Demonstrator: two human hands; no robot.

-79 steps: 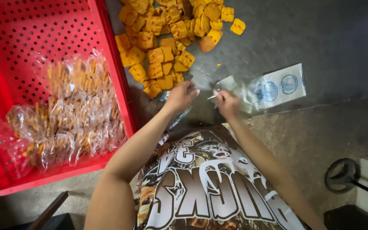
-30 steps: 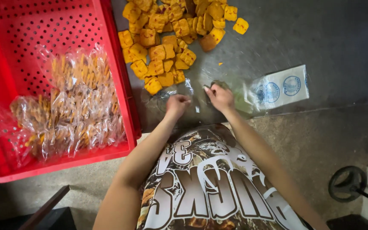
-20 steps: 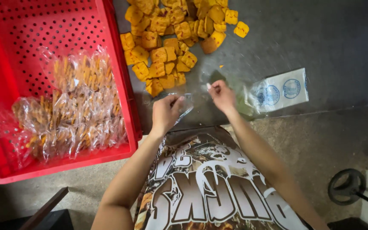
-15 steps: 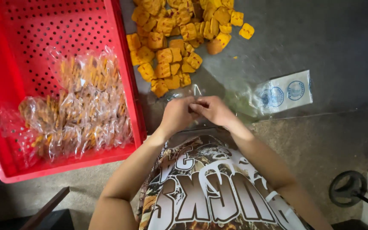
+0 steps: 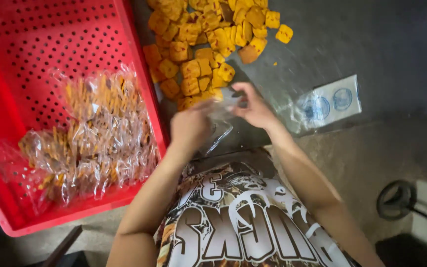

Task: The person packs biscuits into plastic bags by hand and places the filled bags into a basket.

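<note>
The clear plastic bag [image 5: 217,129] hangs between my two hands at the near edge of the table, just below the heap of orange square crackers [image 5: 208,42]. My left hand [image 5: 190,129] is curled on the bag's left side, fingers bent in and pinching its film. My right hand [image 5: 254,106] holds the bag's upper right edge, thumb against forefinger on the plastic, the other fingers loosely spread toward the crackers; motion blur keeps me from telling more.

The crackers lie loose on a dull grey metal table [image 5: 391,44], a few strays off to the right of the pile. Near my right wrist sits a flat stack of empty clear bags with blue round prints [image 5: 328,102], close to the table's front edge.

On my left, touching the table's side, a red perforated plastic crate [image 5: 35,44] holds a bunch of filled, sealed bags of crackers [image 5: 92,136] piled in its near half.

Below the table edge the floor is bare, rough concrete [image 5: 366,158]. At lower right stands a white object with a black ring-shaped part [image 5: 395,200] beside it, too dim to identify.
</note>
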